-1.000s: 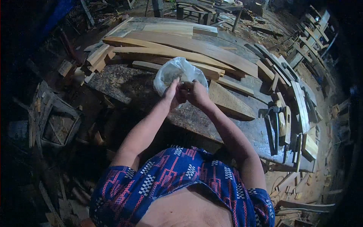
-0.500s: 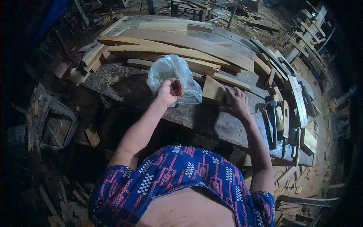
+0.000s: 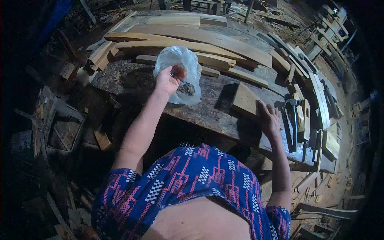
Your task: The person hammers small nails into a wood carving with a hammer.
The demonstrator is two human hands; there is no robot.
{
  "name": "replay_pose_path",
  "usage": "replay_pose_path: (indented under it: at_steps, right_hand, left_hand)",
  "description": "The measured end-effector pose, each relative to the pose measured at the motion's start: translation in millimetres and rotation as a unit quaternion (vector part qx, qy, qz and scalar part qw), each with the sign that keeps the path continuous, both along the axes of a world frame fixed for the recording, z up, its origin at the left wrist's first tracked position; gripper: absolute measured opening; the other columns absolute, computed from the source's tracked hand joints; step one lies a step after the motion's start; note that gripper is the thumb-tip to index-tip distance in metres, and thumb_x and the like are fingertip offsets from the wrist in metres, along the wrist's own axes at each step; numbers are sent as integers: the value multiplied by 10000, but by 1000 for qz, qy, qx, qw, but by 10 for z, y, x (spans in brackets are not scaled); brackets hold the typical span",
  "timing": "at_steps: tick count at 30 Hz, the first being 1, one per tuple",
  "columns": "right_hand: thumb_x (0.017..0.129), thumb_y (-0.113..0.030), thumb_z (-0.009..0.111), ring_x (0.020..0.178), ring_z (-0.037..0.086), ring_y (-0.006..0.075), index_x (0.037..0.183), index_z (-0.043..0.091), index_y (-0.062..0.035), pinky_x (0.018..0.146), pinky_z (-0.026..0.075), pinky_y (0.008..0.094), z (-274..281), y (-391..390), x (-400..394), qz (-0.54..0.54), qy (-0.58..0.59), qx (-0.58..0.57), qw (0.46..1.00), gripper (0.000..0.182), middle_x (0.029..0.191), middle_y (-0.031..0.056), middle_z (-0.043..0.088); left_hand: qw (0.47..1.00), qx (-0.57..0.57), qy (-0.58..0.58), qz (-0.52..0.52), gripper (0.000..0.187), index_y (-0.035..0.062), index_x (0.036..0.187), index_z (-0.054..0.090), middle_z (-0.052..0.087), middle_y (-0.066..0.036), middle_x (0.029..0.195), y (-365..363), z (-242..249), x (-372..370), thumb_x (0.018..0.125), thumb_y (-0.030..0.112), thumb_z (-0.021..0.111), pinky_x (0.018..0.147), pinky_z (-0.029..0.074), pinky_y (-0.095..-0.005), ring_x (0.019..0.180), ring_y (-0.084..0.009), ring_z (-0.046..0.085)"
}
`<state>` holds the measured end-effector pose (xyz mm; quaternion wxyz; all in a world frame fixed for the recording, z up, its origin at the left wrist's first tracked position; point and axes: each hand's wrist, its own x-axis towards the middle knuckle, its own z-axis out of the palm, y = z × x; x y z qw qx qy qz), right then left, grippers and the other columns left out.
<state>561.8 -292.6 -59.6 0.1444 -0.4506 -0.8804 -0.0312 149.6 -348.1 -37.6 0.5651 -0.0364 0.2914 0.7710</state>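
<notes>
Left hand: the left hand [image 3: 167, 81] is raised at about 11 o'clock from the person's chest, fingers curled together and pinched on the side of a clear plastic bag [image 3: 180, 72]; something small and reddish-brown shows against the fingertips, too blurred to name.
Bag: it stands puffed up on the workbench [image 3: 200, 116], mouth upward, with a dark clump of small pieces in its bottom. Held by the side like that, it looks kept upright so the contents stay in.
Right hand: the right hand [image 3: 269, 118] lies at about 2 o'clock, fingers spread and flat, pressing down by the near end of a short wooden block [image 3: 244, 100]. I judge it is steadying the block, or the person's lean on the bench; nothing is clasped in it.
Block: lies loose on the bench, between the bag and the right hand, well apart from the bag.
Tools: a hammer [image 3: 292, 120] lies just right of the right hand at about 3 o'clock, among short offcuts, within easy reach.
Planks: long curved planks [image 3: 192, 40] are stacked across the far half of the bench at 12 o'clock, just behind the bag.
Bench surface: dark, worn, dusted with sawdust at the left end.
Room: a dim workshop, with timber scraps on the earth floor all round, a broken wooden frame [image 3: 60, 132] at 9 o'clock, and more framed pieces at 1 o'clock.
</notes>
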Motion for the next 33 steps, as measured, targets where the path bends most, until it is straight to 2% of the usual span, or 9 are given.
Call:
replay_pose_path:
  at_steps: [5,9,16,18,20,21,26,28,33]
  right_hand:
    - [740,-332,650,1088,452,352,1270,458,-214,946,332,479,-13,-91,154,-26,-3,19,999,575,1154,120,499]
    - [742,-330,652,1112,436,373,1270,462,-189,951,330,469,102,-130,129,-22,-15,6,1000,578,1155,123,502]
    - [717,-337,676,1188,376,367,1272,466,-178,991,295,468,120,-147,77,-36,-6,-7,999,615,1211,142,470]
    - [729,-420,669,1160,419,348,1288,454,-171,1006,278,471,70,-151,84,-16,59,-1,998,649,1251,148,454]
    - [718,-326,712,1172,418,353,1255,487,-116,990,316,434,124,-227,-36,-4,215,-86,973,618,1266,176,444]
    - [729,-292,706,1155,433,352,1225,511,-106,974,337,427,160,-292,-78,9,239,-73,968,565,1257,177,453]
    - [747,-147,676,1079,482,343,1095,579,-69,918,385,415,444,-589,-310,27,316,-34,948,370,1164,166,513]
    - [727,-119,680,1027,499,333,1046,600,-63,899,393,409,465,-633,-332,35,443,-121,888,334,1082,163,536]
    - [689,-176,704,906,515,312,907,667,-85,791,420,401,654,-734,-492,22,342,-10,939,239,925,117,572]
  left_hand:
    - [989,67,-85,106,187,-46,925,531,589,-154,863,-212,-18,-52,899,124,457,724,546,-401,795,-276,607]
    - [978,162,-105,78,149,-55,885,557,609,-148,851,-513,168,8,873,84,505,719,555,-374,778,-266,615]
    - [973,168,-70,-142,261,-67,936,570,610,-185,911,-538,613,699,900,159,445,820,522,-416,898,-321,604]
    - [960,183,-60,-203,297,-74,952,571,603,-202,941,-425,527,901,909,183,428,849,506,-434,942,-344,588]
    - [966,110,-34,-232,342,-80,993,560,598,-211,960,-361,496,1150,923,216,402,865,493,-449,947,-353,583]
    - [959,101,-19,-264,385,-81,1069,533,586,-191,1042,-353,495,1245,942,238,358,835,516,-384,981,-339,575]
    - [911,111,-49,-395,449,-73,1092,522,581,-207,1042,-228,239,1593,953,303,321,877,488,-414,998,-348,567]
    - [902,85,-58,-420,448,-71,1101,513,582,-216,1033,-209,193,1772,953,305,320,885,478,-431,990,-345,571]
    - [895,40,21,-443,387,50,1162,499,597,-99,1064,-288,281,2012,956,325,321,851,476,-411,977,-231,578]
